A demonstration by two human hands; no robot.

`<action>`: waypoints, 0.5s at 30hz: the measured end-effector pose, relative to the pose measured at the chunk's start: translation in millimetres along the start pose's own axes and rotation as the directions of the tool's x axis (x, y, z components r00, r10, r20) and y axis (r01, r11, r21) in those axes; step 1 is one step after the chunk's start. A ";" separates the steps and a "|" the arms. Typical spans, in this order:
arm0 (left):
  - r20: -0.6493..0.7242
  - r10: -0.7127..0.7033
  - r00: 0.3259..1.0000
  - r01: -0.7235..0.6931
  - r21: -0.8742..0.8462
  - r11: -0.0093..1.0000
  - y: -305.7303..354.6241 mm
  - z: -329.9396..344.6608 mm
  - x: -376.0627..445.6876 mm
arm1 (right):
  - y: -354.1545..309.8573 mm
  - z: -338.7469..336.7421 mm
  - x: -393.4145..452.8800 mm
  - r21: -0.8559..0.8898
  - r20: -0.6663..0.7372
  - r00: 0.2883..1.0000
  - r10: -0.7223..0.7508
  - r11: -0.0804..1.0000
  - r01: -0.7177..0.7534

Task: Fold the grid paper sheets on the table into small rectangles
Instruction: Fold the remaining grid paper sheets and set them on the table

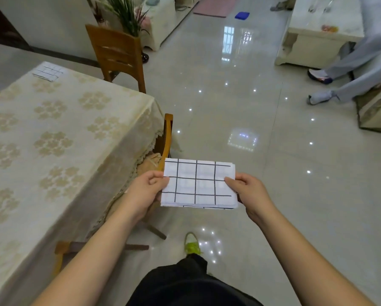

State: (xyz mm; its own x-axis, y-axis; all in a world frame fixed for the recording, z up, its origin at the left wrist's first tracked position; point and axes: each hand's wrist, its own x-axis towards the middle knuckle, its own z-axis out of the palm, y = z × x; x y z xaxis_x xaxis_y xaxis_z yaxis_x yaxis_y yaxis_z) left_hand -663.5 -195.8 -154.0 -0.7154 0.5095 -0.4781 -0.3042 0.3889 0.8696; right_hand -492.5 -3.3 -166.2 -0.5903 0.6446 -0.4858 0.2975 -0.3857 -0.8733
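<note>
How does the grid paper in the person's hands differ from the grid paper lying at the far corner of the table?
The held grid paper is up in the air over the floor, pinched at its ends by the left hand and the right hand; the far grid paper lies flat on the table, untouched. The held one shows bold dark lines; the far one looks fainter and smaller, being farther off. Both are white with a dark grid.

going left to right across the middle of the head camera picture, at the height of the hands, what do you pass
Table with the patterned cloth → left hand pinching the left edge of the folded grid paper → folded grid paper → right hand pinching its right edge → bare shiny floor.
</note>
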 end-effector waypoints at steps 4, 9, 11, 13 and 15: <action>0.027 -0.025 0.999 0.025 -0.003 1.000 9.5 14.8 28.0 | -13.2 -10.9 33.5 0.016 -0.022 0.999 0.029 0.999 -0.029; 0.016 -0.089 0.996 0.090 -0.071 0.993 17.7 22.3 80.6 | -38.0 -8.2 86.6 -0.020 0.025 0.997 0.074 0.997 -0.074; 0.030 -0.111 0.993 0.114 -0.091 0.989 24.2 22.8 101.9 | -50.1 -5.4 107.3 -0.024 0.047 0.995 0.083 0.996 -0.082; 0.030 -0.128 0.991 0.130 -0.109 0.985 33.4 24.8 120.6 | -62.0 -4.8 125.5 -0.028 0.047 0.995 0.092 0.995 -0.091; 0.039 -0.115 0.993 0.119 -0.119 0.986 46.9 30.2 139.1 | -75.1 -4.7 142.9 -0.011 0.040 0.996 0.084 0.996 -0.084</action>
State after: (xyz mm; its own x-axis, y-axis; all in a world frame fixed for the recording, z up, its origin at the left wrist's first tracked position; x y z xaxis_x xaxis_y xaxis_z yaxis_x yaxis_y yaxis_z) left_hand -758.3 -83.5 -183.4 -0.6503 0.4909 -0.5798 -0.4603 0.3526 0.8147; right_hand -595.7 120.9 -170.2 -0.5930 0.5828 -0.5557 0.3544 -0.4307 -0.8300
